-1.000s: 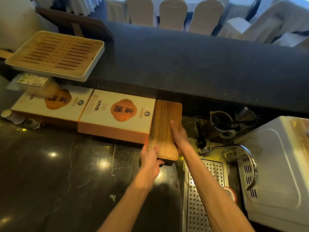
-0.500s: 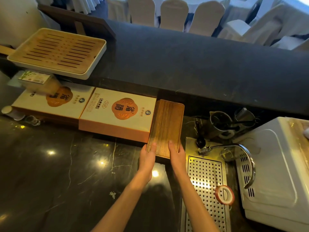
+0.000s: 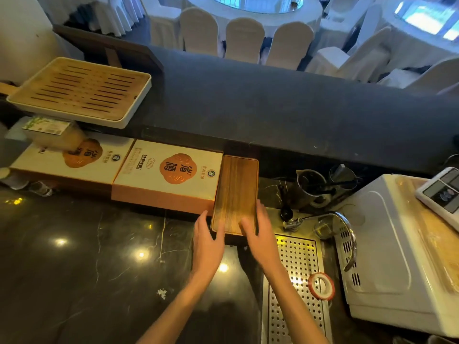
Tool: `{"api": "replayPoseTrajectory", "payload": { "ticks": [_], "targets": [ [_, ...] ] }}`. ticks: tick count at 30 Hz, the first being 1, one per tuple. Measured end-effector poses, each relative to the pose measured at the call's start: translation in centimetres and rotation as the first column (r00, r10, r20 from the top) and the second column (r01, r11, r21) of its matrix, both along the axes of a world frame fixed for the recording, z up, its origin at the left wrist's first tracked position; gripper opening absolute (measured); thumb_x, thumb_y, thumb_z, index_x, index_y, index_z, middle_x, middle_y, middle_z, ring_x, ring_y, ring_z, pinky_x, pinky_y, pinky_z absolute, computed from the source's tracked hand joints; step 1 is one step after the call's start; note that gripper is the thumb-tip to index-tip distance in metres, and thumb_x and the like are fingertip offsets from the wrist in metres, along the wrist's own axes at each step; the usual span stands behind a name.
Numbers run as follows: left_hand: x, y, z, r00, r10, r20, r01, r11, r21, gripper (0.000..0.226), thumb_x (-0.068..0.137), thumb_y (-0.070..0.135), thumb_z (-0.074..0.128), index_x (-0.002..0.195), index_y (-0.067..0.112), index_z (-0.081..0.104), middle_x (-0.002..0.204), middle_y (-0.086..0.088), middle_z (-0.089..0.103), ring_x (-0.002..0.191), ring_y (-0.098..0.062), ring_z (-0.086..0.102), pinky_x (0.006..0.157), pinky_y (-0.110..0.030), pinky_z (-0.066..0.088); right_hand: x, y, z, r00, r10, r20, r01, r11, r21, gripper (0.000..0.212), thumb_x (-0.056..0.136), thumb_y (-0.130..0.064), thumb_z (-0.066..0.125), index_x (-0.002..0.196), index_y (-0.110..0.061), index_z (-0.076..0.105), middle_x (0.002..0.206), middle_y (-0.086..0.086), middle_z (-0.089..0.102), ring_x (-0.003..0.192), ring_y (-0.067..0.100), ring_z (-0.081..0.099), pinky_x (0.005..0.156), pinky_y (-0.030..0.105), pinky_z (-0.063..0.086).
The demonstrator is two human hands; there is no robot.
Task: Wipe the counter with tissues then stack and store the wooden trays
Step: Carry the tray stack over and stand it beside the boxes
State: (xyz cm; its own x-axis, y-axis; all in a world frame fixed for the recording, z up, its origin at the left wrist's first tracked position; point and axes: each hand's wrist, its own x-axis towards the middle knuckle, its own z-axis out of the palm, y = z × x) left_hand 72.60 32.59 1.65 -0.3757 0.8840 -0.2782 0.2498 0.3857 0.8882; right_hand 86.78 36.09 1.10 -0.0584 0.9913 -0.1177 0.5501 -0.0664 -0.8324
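Note:
A narrow dark wooden tray (image 3: 235, 192) lies lengthwise on the black marble counter (image 3: 82, 256), tight against the right side of an orange-and-cream gift box (image 3: 169, 175). My left hand (image 3: 207, 244) touches the tray's near left corner with straight fingers. My right hand (image 3: 260, 234) rests with flat fingers on the tray's near right end. A larger slatted bamboo tray (image 3: 79, 91) with a white rim sits on the raised bar ledge at the upper left.
A second gift box (image 3: 72, 157) lies left of the first, with a tissue pack (image 3: 46, 125) above it. A perforated steel drain board (image 3: 295, 281) with a tape roll (image 3: 321, 285), a faucet (image 3: 330, 219), metal cups (image 3: 310, 182) and a white appliance (image 3: 397, 256) stand to the right.
The dark tray has slid away from me toward the ledge, beside the gift box. Both hands have gone from holding its near end to lying flat at it.

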Motion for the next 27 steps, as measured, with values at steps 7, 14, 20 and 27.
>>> {"api": "replayPoseTrajectory", "payload": {
  "ticks": [7, 14, 20, 27],
  "targets": [
    [-1.4, -1.0, -1.2, 0.746, -0.389, -0.540, 0.477, 0.879, 0.025, 0.064, 0.096, 0.017, 0.054, 0.152, 0.022, 0.024, 0.163, -0.002, 0.012, 0.147, -0.021, 0.025, 0.116, -0.039, 0.034, 0.9, -2.5, -1.5, 0.907, 0.169, 0.386, -0.207, 0.977, 0.059, 0.075, 0.097, -0.038, 0.052, 0.155, -0.034, 0.004, 0.162, -0.015, -0.011, 0.110, 0.005, 0.059, 0.072, 0.006, 0.044],
    [-2.2, -0.7, -2.7, 0.778, -0.354, -0.519, 0.496, 0.853, 0.163, 0.070, 0.085, -0.009, 0.062, 0.146, 0.018, 0.038, 0.157, -0.011, 0.028, 0.107, -0.017, 0.069, 0.096, -0.030, 0.052, 1.1, -2.3, -1.8, 0.922, 0.122, 0.367, -0.171, 0.980, 0.104, 0.073, 0.096, -0.031, 0.058, 0.153, -0.035, 0.013, 0.163, -0.011, 0.004, 0.097, 0.005, 0.061, 0.066, 0.005, 0.042],
    [-1.9, -0.2, -2.6, 0.923, -0.244, -0.296, 0.325, 0.908, 0.264, 0.065, 0.086, 0.002, 0.066, 0.143, 0.022, 0.042, 0.151, 0.009, 0.035, 0.138, -0.004, 0.038, 0.114, -0.032, 0.036, 1.3, -1.4, -0.8, 0.982, 0.184, 0.035, -0.183, 0.982, -0.041, 0.079, 0.092, -0.037, 0.062, 0.152, -0.043, 0.010, 0.161, -0.019, 0.001, 0.142, 0.005, 0.027, 0.109, 0.020, 0.031],
    [0.5, -2.5, -3.0, 0.916, 0.094, 0.389, -0.056, 0.992, -0.109, 0.061, 0.092, 0.013, 0.060, 0.144, 0.028, 0.032, 0.151, -0.003, 0.040, 0.140, -0.018, 0.036, 0.116, -0.040, 0.032, 0.8, -3.1, -1.7, 0.531, -0.537, -0.656, 0.009, 0.778, -0.629, 0.081, 0.086, -0.055, 0.057, 0.154, -0.027, 0.023, 0.159, 0.005, 0.031, 0.148, 0.025, 0.022, 0.121, 0.045, 0.017]
  ]
}}
